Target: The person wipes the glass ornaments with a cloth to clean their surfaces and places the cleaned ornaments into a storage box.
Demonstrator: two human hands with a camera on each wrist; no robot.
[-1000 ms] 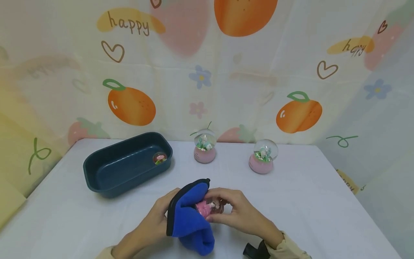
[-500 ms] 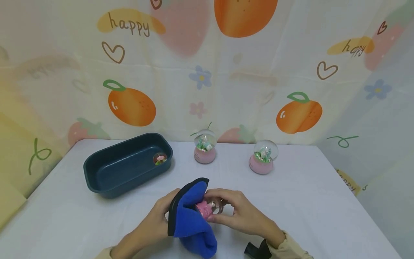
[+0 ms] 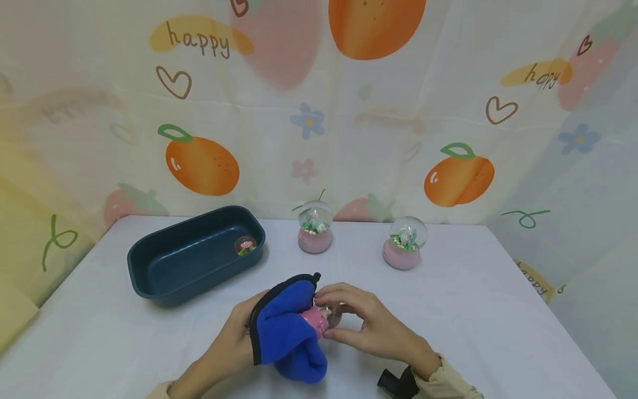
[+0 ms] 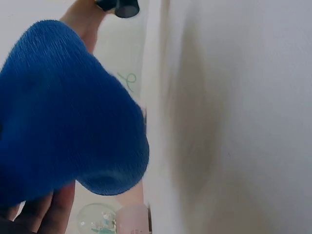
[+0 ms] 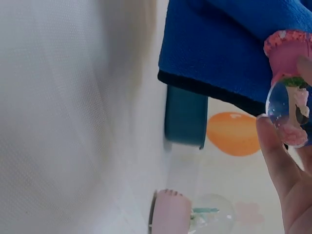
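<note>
My left hand [image 3: 231,335] grips a blue plush cloth [image 3: 286,341] with black edging, folded loosely so one end hangs down. The cloth wraps against the pink base of a small snow globe [image 3: 315,320], which lies tilted with its dome to the right. My right hand [image 3: 374,321] holds that globe by its clear dome between thumb and fingers. In the right wrist view the globe's ruffled pink base [image 5: 287,56] meets the blue cloth, and a fingertip touches the dome. Most of my left fingers are hidden behind the cloth.
A dark teal tray [image 3: 199,284] stands at the back left with a small glass globe [image 3: 245,245] in its right end. Two bigger pink-based snow globes, one in the middle [image 3: 315,239] and one further right [image 3: 402,252], stand near the printed backdrop. A black wrist mount [image 3: 399,383] sits by my right sleeve.
The cloth and my left hand have shifted slightly left. The small globe has turned a little in my right hand, whose fingers have moved on the dome.
</note>
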